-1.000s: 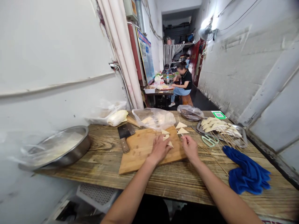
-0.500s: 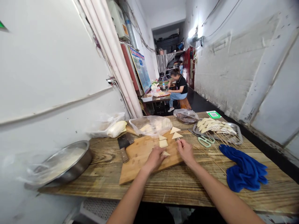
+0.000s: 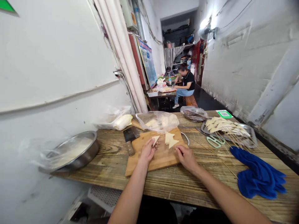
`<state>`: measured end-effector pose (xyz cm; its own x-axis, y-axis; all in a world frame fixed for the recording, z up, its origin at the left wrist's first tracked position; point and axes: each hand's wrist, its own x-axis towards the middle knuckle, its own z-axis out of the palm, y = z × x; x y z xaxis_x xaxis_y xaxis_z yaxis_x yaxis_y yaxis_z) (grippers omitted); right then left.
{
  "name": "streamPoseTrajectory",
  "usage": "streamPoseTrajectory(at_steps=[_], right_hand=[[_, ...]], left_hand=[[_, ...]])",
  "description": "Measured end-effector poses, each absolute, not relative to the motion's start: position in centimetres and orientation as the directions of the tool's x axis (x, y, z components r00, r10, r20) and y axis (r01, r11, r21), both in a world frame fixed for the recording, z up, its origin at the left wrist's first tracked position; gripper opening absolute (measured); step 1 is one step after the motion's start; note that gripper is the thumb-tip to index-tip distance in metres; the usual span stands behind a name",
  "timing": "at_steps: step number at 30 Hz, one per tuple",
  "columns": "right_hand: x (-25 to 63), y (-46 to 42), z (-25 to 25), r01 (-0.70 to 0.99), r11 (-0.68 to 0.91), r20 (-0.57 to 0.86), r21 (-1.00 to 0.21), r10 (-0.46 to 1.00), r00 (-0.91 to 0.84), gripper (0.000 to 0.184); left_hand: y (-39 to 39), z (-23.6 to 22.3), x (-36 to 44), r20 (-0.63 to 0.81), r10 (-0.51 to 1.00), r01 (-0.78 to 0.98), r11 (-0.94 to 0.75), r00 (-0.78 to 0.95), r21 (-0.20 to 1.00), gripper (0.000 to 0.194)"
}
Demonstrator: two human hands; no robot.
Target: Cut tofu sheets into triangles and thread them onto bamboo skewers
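Evidently the cutting board [image 3: 140, 158] sits square before the worker so both hands meet over it. Left hand [image 3: 148, 151]: palm partly turned up, fingers curled, opening narrow, thumb and fingertips pinching a pale triangular piece [image 3: 155, 140] by its near part; the point of it is left exposed, presumably so the grip covers little of it. Right hand [image 3: 187, 158]: fingers folded in, thumb and forefinger brought together at the board's right edge, just beside another triangle [image 3: 173, 143]. Whether a thin stick runs through that pinch, cannot tell. That triangle and the paler pieces [image 3: 168, 137] adjoining it lie over the board's far right part, between the hands.

Cleaver [image 3: 131, 134] at the board's left edge, handle toward the worker: likely parked there for easy reach, off the handling spot. Clear bag [image 3: 161, 121] with more pale pieces just beyond the far edge, within a short reach. To the right, metal tray [image 3: 253, 140] holding heaped triangles, sticks [image 3: 230, 137] pointing nearward, probably so the ends can be grasped. Green-handled scissors [image 3: 215, 141] beside the tray; blue cloth [image 3: 259, 177] nearer, right of the right forearm.
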<state>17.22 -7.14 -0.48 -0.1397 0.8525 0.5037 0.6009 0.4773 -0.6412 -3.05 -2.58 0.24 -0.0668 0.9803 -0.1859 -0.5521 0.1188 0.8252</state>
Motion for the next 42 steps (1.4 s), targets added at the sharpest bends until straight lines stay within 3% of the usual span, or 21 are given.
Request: streamPoseTrajectory(at_steps=[3,6,42], right_hand=[[16.4,-7.9,-0.7,0.625,0.497,0.43,-0.602,0.861,-0.27,0.028],[15.9,-8.5,-0.7,0.637,0.511,0.36,-0.576,0.859,-0.364,0.03],[15.8,-8.8,-0.8,0.688,0.492,0.271,-0.533,0.87,-0.412,0.034]], left_hand=[[-1.8,0.2,-4.3,-0.274,0.961,-0.725,0.16,-0.041,0.67,0.016],[-1.7,0.1,-4.6,-0.315,0.949,-0.761,0.21,0.008,0.614,0.02],[-1.8,-0.3,-4.3,-0.276,0.96,-0.761,0.145,-0.046,0.633,0.019]])
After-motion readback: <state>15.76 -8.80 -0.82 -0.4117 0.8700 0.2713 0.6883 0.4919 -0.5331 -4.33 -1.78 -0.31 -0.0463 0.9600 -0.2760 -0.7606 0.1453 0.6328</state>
